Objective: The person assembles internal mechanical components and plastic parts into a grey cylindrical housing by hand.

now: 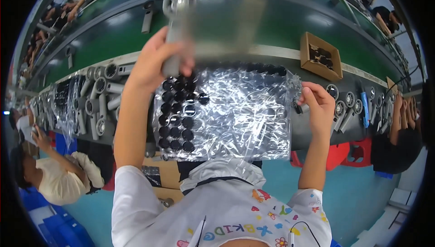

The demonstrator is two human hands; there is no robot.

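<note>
My left hand (152, 61) is raised over the far side of the bench, its fingers wrapped round the handle of a grey hair-dryer-shaped housing (180, 4) with a round ring head. The housing is partly smeared by motion. Below it lies a tray covered by clear, shiny plastic film (240, 115). Rows of round black caps (176, 121) show on the tray's left side, and more line its far edge. At the tray's right edge my right hand (317, 106) is closed, thumb against fingers. Something small and dark shows by its fingertips, too little to name.
A cardboard box (321, 57) with dark round parts stands beyond my right hand. Grey housings crowd the bench at left (97, 97) and right (346, 106), near a blue tool (364, 106). A green conveyor belt (217, 20) runs behind. Co-workers sit on both sides.
</note>
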